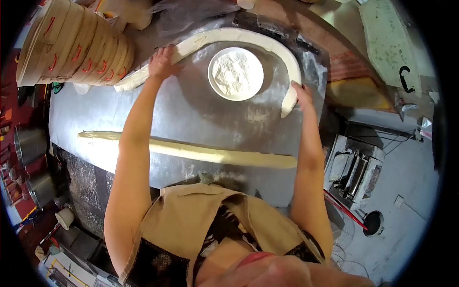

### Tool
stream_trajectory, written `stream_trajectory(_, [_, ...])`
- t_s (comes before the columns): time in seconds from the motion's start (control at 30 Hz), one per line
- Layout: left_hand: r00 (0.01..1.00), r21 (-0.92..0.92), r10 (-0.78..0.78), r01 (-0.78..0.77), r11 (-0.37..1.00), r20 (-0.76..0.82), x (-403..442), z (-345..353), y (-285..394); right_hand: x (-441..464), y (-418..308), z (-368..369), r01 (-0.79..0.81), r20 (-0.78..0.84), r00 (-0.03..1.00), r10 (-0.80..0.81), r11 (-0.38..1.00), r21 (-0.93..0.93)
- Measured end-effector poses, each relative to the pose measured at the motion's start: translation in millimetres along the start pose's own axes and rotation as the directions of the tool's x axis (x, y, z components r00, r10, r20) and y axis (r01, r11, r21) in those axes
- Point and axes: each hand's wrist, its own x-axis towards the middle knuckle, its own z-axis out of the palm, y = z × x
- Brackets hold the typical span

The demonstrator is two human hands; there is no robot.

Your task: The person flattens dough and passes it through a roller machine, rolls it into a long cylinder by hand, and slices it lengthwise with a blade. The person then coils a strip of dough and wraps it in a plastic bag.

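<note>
A long dough rope (224,35) curves around the far side of a white bowl of flour (236,74) on the metal table. My left hand (162,63) rests at the rope's left stretch, fingers spread. At the right, my right hand (302,94) has its fingers closed on the rope close to its end; the fingertips are partly hidden. Nearer to me, a second, straight dough strip (210,154) lies across the table, and my left forearm passes over it.
Stacked bamboo steamers (76,48) stand at the back left. A crumpled plastic bag (186,16) lies beyond the rope. To the right are a metal machine (356,170) and a black ladle (373,223) with a red handle. Metal pots (31,143) are at the left.
</note>
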Motion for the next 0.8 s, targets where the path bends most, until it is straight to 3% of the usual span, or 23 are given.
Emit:
stream_trajectory(0.07, [0.975,0.117,-0.196,0.184,0.976,0.100,-22.0,-24.3,-16.5,-2.7,18.7,-0.2,0.069,-0.021,0.997,-0.068,0.998,0.014])
stream_trajectory(0.13, [0.964,0.224,-0.263,0.251,0.942,0.027,-49.8,-34.5,-45.9,-6.8,32.2,1.3,0.145,-0.045,0.989,-0.143,0.989,0.025])
stream_trajectory(0.23, [0.988,0.155,-0.137,0.147,0.977,-0.069,-79.9,-39.8,-80.3,-20.7,36.5,12.1,0.236,-0.158,0.960,-0.232,0.972,0.008])
stream_trajectory(0.27, [0.988,0.155,-0.140,0.150,0.977,-0.071,-81.8,-42.6,-79.4,-23.1,35.8,15.8,0.248,-0.211,0.942,-0.260,0.965,-0.082])
stream_trajectory(0.33, [0.976,0.241,-0.218,0.211,0.947,0.000,-82.6,-49.9,-67.9,-17.1,44.6,20.7,0.251,-0.258,0.921,-0.291,0.951,-0.178])
stream_trajectory(0.37, [0.954,0.169,-0.273,0.250,0.953,0.125,-83.7,-59.8,-56.4,-1.2,62.3,23.9,0.309,-0.267,0.882,-0.389,0.904,-0.297])
stream_trajectory(0.4, [0.953,0.164,-0.273,0.251,0.954,0.130,-89.8,-58.7,-48.1,7.1,72.1,24.5,0.357,-0.264,0.834,-0.485,0.839,-0.411])
stream_trajectory(0.47, [0.917,0.039,-0.266,0.267,0.963,0.296,-101.6,-56.4,-33.5,-20.5,56.8,37.2,0.299,-0.274,0.839,-0.470,0.819,-0.490])
stream_trajectory(0.53, [0.906,0.005,-0.270,0.284,0.959,0.325,-112.9,-42.2,-28.6,-32.9,53.7,41.8,0.283,-0.273,0.843,-0.463,0.815,-0.506])
stream_trajectory(0.6, [0.963,-0.088,-0.265,0.268,0.959,0.047,-127.4,-12.0,-36.9,-42.7,47.1,42.8,0.250,-0.270,0.876,-0.400,0.854,-0.455])
stream_trajectory(0.67, [0.970,-0.128,-0.244,0.240,0.962,-0.008,-136.2,-2.1,-35.6,-55.7,42.1,49.0,0.218,-0.259,0.905,-0.338,0.890,-0.400])
stream_trajectory(0.73, [0.963,-0.192,-0.259,0.240,0.952,-0.078,-138.5,-1.6,-29.0,-72.9,36.9,62.9,0.246,-0.348,0.762,-0.546,0.741,-0.625])
stream_trajectory(0.8, [0.967,-0.175,-0.233,0.213,0.961,-0.102,-139.7,-4.5,-22.4,-77.1,37.1,68.7,0.263,-0.342,0.734,-0.587,0.710,-0.653])
